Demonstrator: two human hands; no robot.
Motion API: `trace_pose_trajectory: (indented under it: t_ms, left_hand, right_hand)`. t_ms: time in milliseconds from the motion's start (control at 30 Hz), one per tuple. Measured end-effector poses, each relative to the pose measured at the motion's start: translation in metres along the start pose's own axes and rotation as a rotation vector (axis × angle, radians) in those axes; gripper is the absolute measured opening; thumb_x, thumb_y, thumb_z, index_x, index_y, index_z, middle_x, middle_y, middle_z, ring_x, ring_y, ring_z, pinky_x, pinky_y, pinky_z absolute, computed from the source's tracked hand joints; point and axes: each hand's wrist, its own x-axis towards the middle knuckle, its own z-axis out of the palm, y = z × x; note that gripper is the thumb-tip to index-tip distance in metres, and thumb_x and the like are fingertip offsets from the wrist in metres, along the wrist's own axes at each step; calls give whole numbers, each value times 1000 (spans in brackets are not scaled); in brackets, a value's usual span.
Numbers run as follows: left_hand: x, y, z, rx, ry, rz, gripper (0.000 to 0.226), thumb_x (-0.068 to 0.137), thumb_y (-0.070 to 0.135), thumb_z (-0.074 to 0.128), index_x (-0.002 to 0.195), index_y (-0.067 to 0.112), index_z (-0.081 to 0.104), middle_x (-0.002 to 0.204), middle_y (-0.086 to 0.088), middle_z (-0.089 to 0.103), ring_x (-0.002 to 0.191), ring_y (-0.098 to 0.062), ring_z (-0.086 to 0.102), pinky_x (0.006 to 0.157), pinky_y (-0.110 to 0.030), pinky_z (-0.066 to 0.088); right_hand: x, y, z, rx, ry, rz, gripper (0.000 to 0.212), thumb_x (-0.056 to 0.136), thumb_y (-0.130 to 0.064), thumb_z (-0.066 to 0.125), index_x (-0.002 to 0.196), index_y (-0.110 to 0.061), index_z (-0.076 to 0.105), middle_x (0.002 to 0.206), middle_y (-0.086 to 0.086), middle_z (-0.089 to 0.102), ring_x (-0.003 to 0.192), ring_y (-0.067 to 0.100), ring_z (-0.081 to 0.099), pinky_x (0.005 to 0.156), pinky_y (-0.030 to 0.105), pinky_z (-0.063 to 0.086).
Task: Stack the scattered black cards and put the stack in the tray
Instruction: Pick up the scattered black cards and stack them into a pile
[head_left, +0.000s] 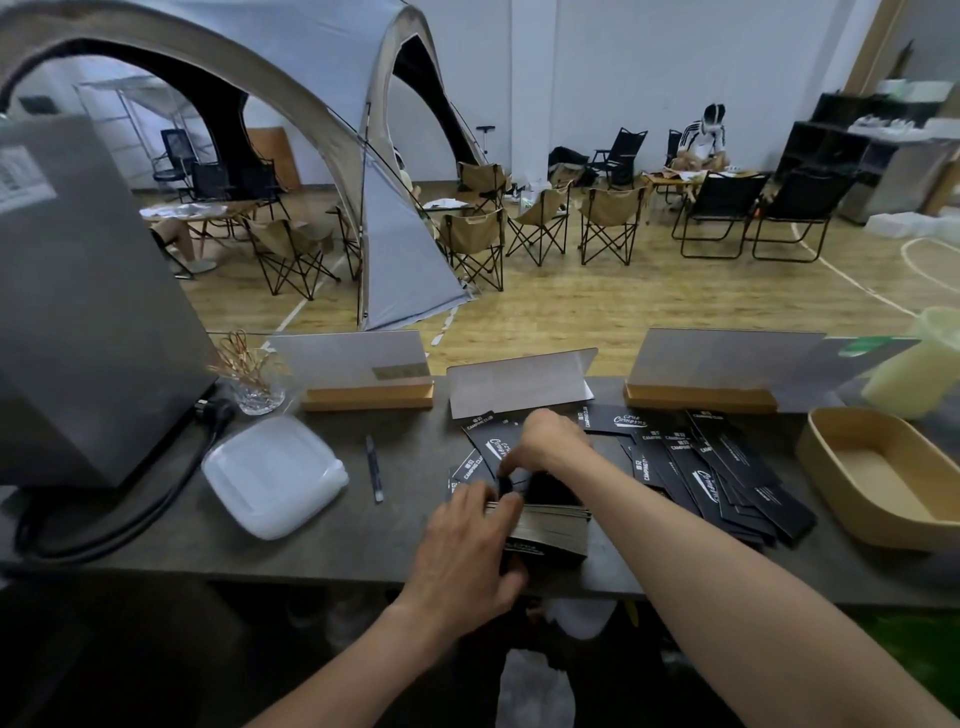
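Observation:
A thick stack of black cards (550, 530) stands near the front edge of the dark table (322, 551). My left hand (470, 551) grips the stack's left end, thumb below and fingers on top. My right hand (545, 447) reaches over the stack and pinches a black card at its top far side. Several loose black cards (727, 467) lie scattered to the right and behind the stack, some with white "Camping" print. The tan tray (831, 483) sits at the table's right end with nothing visible inside.
A white plastic lid (272, 475) and a pen (374, 467) lie left of the stack. Behind stand sign holders (363, 371), a folded grey card stand (519, 382) and a glass of sticks (254, 384). A grey appliance (88, 322) with a black cable fills the left.

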Motion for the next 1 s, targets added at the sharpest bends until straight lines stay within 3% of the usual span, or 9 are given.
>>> trace_pose_trajectory:
  t_ms: [133, 267, 400, 500, 600, 700, 800, 900, 1000]
  left_hand:
    - [0, 0, 0, -6, 11, -1, 63, 72, 44, 58, 131, 23, 50, 109, -1, 47, 100, -21, 47, 78, -38, 49]
    - [-1, -2, 0, 8, 15, 16, 65, 72, 45, 56, 134, 26, 46, 111, -2, 45, 102, -23, 47, 80, -37, 48]
    - [-1, -2, 0, 9, 16, 20, 73, 74, 45, 59, 142, 27, 39, 125, -3, 42, 113, -24, 48, 88, -36, 48]
    - [-2, -3, 3, -19, 8, 0, 93, 80, 46, 61, 158, 26, 14, 162, -7, 9, 147, -28, 22, 110, -40, 38]
    - [-2, -1, 4, -49, 86, 14, 107, 78, 46, 61, 162, 17, -1, 168, -10, -16, 156, -31, -7, 114, -43, 29]
    - [-4, 1, 5, -61, 125, 40, 110, 75, 43, 67, 162, 16, 4, 169, -15, -11, 155, -36, -10, 111, -46, 32]
    - [-6, 0, 4, -31, 75, 46, 106, 76, 44, 65, 162, 26, 6, 168, -10, 7, 156, -32, -5, 110, -41, 29]
    - [-4, -3, 5, -17, 8, 37, 93, 76, 44, 61, 157, 30, 19, 141, -4, 43, 141, -28, 34, 109, -42, 43]
    - [-2, -2, 7, 31, 12, 35, 79, 70, 45, 58, 144, 27, 41, 114, -3, 53, 107, -28, 51, 92, -43, 46]
  right_hand:
    - [2, -6, 8, -21, 20, -5, 56, 63, -38, 93, 110, -21, 68, 105, 1, 64, 113, 24, 64, 80, 32, 46]
    - [14, 9, -1, 52, 2, -60, 59, 56, -32, 97, 104, -10, 71, 111, 8, 73, 105, 27, 69, 86, 33, 57]
    - [15, 35, -32, 254, -81, -175, 33, 62, -5, 91, 86, -12, 69, 104, 16, 76, 85, 25, 68, 81, 40, 59]
    - [1, 54, -56, 201, -134, -313, 41, 71, -1, 85, 103, -16, 65, 104, 6, 72, 93, 22, 68, 72, 32, 57]
    - [-18, 66, -58, 32, -278, -483, 39, 73, -5, 83, 103, -20, 63, 96, -2, 72, 91, 19, 69, 71, 29, 58]
    - [-22, 81, -51, 174, -485, -529, 31, 79, -13, 83, 103, -19, 66, 98, 5, 75, 87, 15, 69, 72, 29, 55]
    - [-26, 91, -49, 348, -586, -543, 32, 88, -39, 76, 111, -18, 71, 102, -1, 75, 87, 6, 66, 77, 25, 51]
    - [-28, 92, -28, 445, -524, -559, 30, 97, -41, 62, 103, -14, 75, 87, -9, 72, 76, 0, 61, 70, 18, 47]
    - [-14, 88, -6, 213, -337, -630, 15, 90, -34, 75, 89, -19, 77, 80, 0, 76, 70, 6, 62, 71, 36, 53]
